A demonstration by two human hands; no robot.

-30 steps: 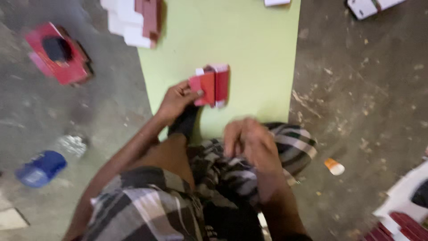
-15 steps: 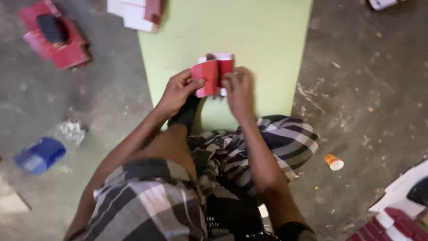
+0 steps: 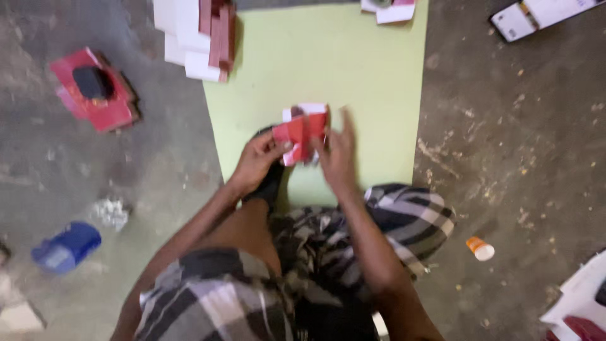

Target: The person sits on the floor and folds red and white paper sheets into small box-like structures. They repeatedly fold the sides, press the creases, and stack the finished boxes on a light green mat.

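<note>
While the left hand (image 3: 255, 161) is gripping a red-and-white carton (image 3: 302, 134) over the green mat (image 3: 353, 82), the right hand (image 3: 338, 158), newly arrived, is pressing it open-fingered

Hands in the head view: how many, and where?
2. Left hand grips the left edge of the red-and-white carton over the green mat; right hand touches its right side, fingers spread. No other hands in view.

A red and white carton (image 3: 302, 134) lies over a pale green mat (image 3: 353, 82), with a red, brown and white stack of cartons (image 3: 199, 35) at eleven o'clock of it. At nine o'clock, a red box (image 3: 95, 91) carries a black object (image 3: 93, 82), while a blue bottle (image 3: 66, 247) lies at eight o'clock. The checked cloth (image 3: 303, 265) is black, grey and white, and a small orange and white cap (image 3: 481, 248) sits on the grey floor (image 3: 517, 158) at four o'clock.
</note>
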